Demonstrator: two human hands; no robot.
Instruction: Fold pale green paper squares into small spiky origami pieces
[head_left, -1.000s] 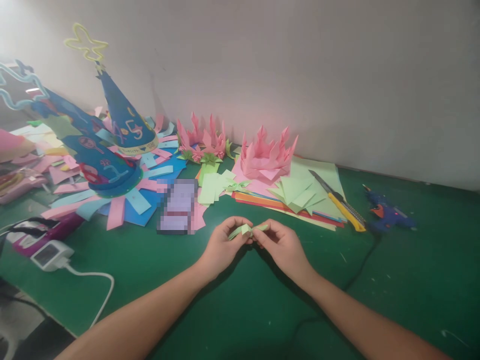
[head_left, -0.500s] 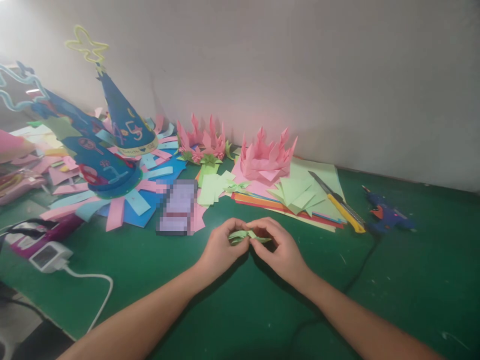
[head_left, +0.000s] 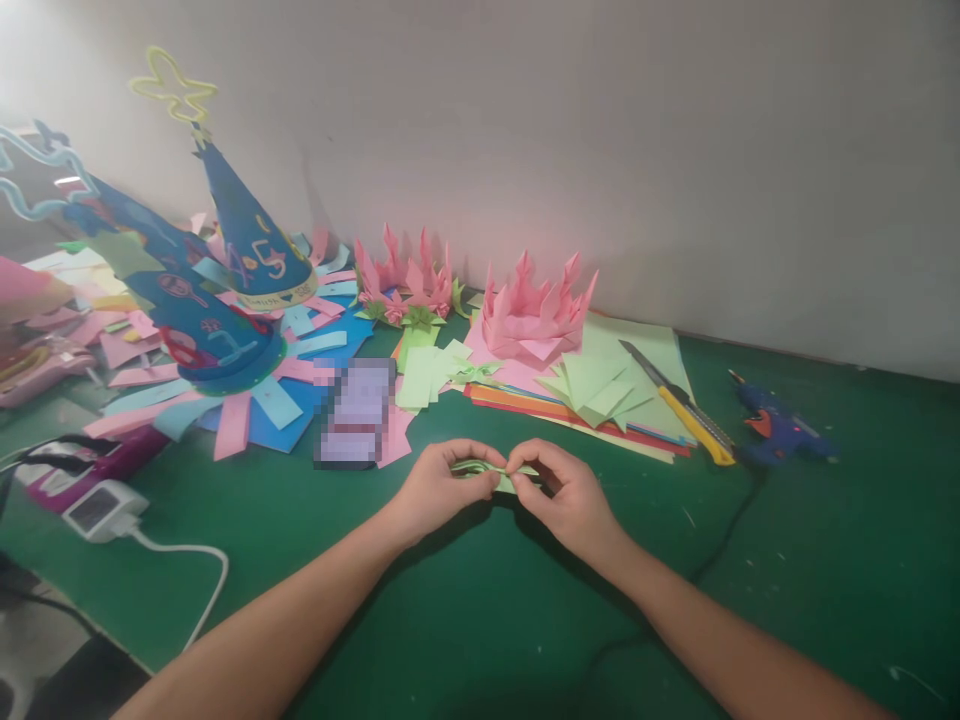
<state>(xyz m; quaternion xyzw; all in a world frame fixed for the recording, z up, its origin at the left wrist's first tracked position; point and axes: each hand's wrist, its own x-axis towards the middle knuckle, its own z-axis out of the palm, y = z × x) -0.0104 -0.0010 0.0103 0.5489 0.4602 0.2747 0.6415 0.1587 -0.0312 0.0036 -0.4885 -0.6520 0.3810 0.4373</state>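
A folded piece of light green paper [head_left: 507,484] is held between my two hands, just above the green table [head_left: 480,620]. My left hand [head_left: 442,490] pinches its left part between thumb and fingers. From the other side, my right hand [head_left: 559,488] grips it with thumb and forefinger, the fingertips of both hands nearly touching. Fingers hide much of the paper's shape. Beyond my hands lie several light green paper pieces [head_left: 600,388] on a stack of coloured sheets [head_left: 525,400], with a pink paper crown [head_left: 534,315] behind them.
A yellow box cutter [head_left: 694,425] and a blue glue gun [head_left: 784,428] with its cord lie at the right. Left stand blue cone hats [head_left: 251,230] with paper strips. A blurred-out phone [head_left: 356,415], a second pink crown [head_left: 405,285] and a purple power strip [head_left: 120,460] are also there.
My right hand's fingertips have shifted on the green paper, and more of its lower flap shows between my hands. Both hands stay in nearly the same place.
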